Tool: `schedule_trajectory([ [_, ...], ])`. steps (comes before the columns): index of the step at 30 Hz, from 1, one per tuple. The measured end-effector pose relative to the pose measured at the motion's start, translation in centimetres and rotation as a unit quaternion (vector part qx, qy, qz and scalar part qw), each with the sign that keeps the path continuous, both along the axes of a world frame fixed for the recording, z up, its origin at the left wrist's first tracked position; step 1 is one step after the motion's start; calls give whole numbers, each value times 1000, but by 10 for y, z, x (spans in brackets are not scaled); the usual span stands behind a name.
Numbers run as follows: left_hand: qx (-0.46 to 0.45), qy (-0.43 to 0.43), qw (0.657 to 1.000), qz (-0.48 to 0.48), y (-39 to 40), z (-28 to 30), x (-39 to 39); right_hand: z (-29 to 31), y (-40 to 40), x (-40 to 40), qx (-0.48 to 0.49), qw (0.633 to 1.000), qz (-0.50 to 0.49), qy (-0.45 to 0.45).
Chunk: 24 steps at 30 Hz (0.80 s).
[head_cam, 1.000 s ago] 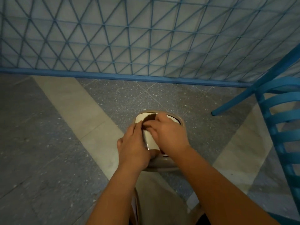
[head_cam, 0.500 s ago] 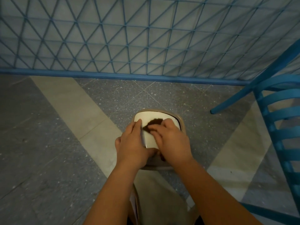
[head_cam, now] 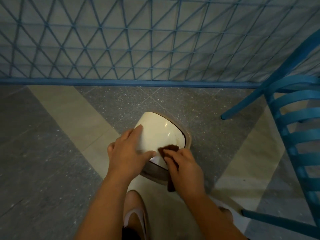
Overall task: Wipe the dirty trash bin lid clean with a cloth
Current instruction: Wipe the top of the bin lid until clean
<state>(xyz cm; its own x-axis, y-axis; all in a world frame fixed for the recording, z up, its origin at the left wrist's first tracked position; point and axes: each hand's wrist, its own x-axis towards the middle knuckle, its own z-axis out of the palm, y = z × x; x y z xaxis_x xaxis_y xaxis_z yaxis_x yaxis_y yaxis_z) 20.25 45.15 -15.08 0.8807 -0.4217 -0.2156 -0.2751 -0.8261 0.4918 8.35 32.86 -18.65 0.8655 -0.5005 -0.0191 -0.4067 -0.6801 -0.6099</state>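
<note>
A small beige trash bin [head_cam: 187, 138] stands on the floor with its cream lid [head_cam: 160, 131] tilted up. My left hand [head_cam: 128, 149] holds the lid's left edge, fingers along its side and thumb across its near part. My right hand [head_cam: 184, 166] grips a dark brown cloth [head_cam: 168, 148] and presses it on the lid's near right corner. A tail of the cloth hangs below that hand. Small dark specks show on the lid near its right edge.
A blue slatted chair [head_cam: 294, 135] stands close on the right, one leg angled toward the bin. A blue lattice fence [head_cam: 138, 49] runs across behind the bin. The floor is grey and cream tile [head_cam: 52, 153]. My foot in a pale shoe [head_cam: 136, 213] is just below the bin.
The right hand with the cloth has slid from the lid's far middle down to its near right corner. The left hand shifted to the left edge, and much more of the lid shows.
</note>
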Motion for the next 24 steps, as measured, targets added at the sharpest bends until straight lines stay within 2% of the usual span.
schedule_trajectory([
  [5,24,-17,1000,-11,-2,-5,0,6,-8,35,8,1000,-6,-10],
  [9,25,-6,1000,-14,-1,-4,2,-9,-33,21,26,993,-101,55],
  [11,30,-1,999,-13,-3,-4,1,-17,-24,1,40,992,-99,73],
  [15,32,5,999,-4,-3,-4,0,-17,16,-19,71,996,-44,-19],
  [19,18,11,1000,1,-2,-7,-1,-8,6,9,19,998,-17,-51],
  [24,18,16,1000,4,-3,-6,-1,-11,-23,16,73,988,-133,38],
])
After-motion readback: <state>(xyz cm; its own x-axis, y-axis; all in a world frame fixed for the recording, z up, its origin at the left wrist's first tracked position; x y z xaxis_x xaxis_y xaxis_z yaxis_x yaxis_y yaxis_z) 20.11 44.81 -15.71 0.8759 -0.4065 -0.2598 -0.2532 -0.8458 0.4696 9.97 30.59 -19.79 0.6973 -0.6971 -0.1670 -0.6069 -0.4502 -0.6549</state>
